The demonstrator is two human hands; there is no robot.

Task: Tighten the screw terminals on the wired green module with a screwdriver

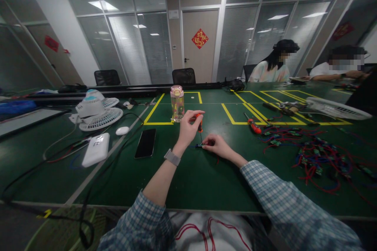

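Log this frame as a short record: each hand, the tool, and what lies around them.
Left hand: grips a near-upright screwdriver by its handle
Right hand: fingertips at a small circuit board, low over the green table
Tool tip: down at the board; exact contact too small to tell
Right side: red-handled screwdriver, lying flat; heap of wired circuit boards
Left side: smartphone, screen dark
Beyond hands: drinking bottle, upright, pink lid
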